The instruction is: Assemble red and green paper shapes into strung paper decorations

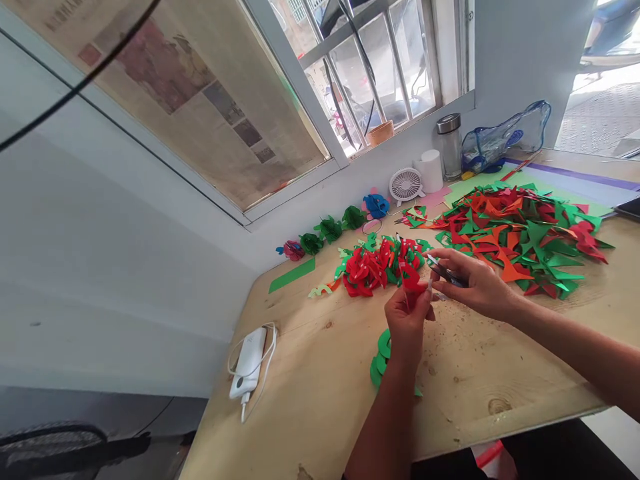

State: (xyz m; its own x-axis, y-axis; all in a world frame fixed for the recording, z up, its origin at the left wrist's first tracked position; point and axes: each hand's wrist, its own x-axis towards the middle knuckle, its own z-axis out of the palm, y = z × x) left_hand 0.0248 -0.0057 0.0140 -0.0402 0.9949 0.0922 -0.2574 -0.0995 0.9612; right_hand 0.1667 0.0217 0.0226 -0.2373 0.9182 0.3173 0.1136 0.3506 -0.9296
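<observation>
Someone's bare left arm [390, 413] is closest, over a wooden table [310, 400]. The left hand [406, 320] pinches a piece of red paper [411, 277] between thumb and fingers, held up above the table. The right hand [480, 287] is just beside it, fingers curled round a small dark tool [453, 275] with a shiny tip; I cannot tell which kind. Counting round from the hands, green paper shapes [382, 357] lie at seven o'clock, partly behind the left arm. A heap of red shapes [367, 268] sits at ten o'clock. A big pile of red, orange and green scraps [525, 233] is at two. Farther off, a white box [249, 360] with a cord [273, 343] lies at eight, and a white fan [406, 185] stands near twelve.
</observation>
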